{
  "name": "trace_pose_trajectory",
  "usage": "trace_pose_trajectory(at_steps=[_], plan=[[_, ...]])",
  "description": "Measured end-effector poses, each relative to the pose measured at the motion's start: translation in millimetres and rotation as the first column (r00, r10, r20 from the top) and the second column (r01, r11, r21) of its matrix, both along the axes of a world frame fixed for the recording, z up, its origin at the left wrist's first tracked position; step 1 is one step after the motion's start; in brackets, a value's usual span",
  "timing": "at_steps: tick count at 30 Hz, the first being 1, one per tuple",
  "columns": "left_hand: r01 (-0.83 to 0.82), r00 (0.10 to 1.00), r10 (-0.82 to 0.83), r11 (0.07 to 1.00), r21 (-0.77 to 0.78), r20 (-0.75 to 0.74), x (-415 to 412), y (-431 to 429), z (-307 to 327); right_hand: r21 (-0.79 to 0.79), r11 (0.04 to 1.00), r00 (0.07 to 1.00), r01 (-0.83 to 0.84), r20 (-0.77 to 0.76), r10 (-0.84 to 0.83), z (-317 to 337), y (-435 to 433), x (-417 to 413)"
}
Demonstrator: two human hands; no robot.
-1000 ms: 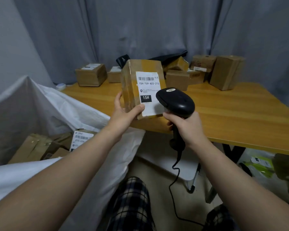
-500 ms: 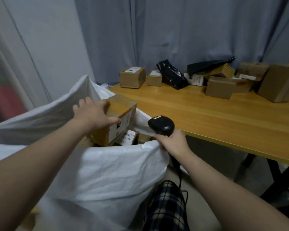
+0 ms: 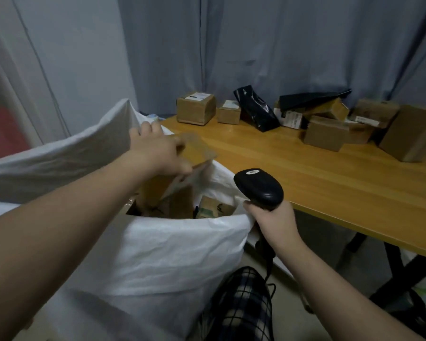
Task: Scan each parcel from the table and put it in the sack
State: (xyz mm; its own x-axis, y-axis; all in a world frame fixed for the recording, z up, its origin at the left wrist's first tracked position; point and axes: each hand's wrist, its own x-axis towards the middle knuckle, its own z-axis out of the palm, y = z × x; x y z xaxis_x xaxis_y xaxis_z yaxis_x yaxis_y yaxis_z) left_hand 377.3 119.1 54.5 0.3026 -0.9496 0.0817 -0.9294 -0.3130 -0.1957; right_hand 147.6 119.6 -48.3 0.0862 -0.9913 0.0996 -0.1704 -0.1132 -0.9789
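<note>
Fingers (image 3: 148,126) of the left hand (image 3: 158,153) are curling over the far edge of a box (image 3: 199,151), and the thumb is pressing on its near side, so the hand is gripping the box from above. The box is tilting and blurred. It is hanging over the mouth of the sack (image 3: 182,247), with its lower end under the left fingers and inside the rim. Below these fingers, more boxes (image 3: 214,209) are lying in the sack. The right hand (image 3: 273,222) is wrapping its fingers around the handle of the scanner (image 3: 258,188), and the black head is rising above the knuckles. The sack rim is touching the right fingers on their left side; I cannot tell if they are pinching it. Beyond the right fingers, the table (image 3: 330,183) is carrying several parcels (image 3: 325,134) along its far edge.
</note>
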Motion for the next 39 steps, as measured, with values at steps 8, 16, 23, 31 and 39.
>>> trace_pose_trajectory(at_steps=[8,16,23,31,39], plan=[[0.124,0.943,0.043,0.875,0.467,-0.330,-18.0,4.1,-11.9,-0.026,0.995,0.996,0.094,0.011,-0.094,-1.5,18.2,-14.0],[0.208,0.888,-0.234,0.972,-0.108,-0.395,-36.2,-26.5,-3.0,-0.001,0.992,0.991,0.124,-0.058,-0.124,11.7,-8.5,-34.1],[0.303,0.830,-0.398,0.910,-0.283,-0.391,-101.5,-107.0,8.6,-0.019,0.966,0.966,0.257,-0.027,-0.258,58.0,-84.6,-94.1],[0.416,0.777,-0.487,0.873,-0.254,-0.399,-211.2,-252.1,-13.2,0.129,0.908,0.907,0.399,0.087,-0.411,74.5,-193.9,-174.8],[0.527,0.789,-0.537,0.841,-0.121,-0.299,-308.4,-399.5,-49.4,0.316,0.841,0.827,0.439,0.223,-0.516,54.0,-276.9,-232.8]])
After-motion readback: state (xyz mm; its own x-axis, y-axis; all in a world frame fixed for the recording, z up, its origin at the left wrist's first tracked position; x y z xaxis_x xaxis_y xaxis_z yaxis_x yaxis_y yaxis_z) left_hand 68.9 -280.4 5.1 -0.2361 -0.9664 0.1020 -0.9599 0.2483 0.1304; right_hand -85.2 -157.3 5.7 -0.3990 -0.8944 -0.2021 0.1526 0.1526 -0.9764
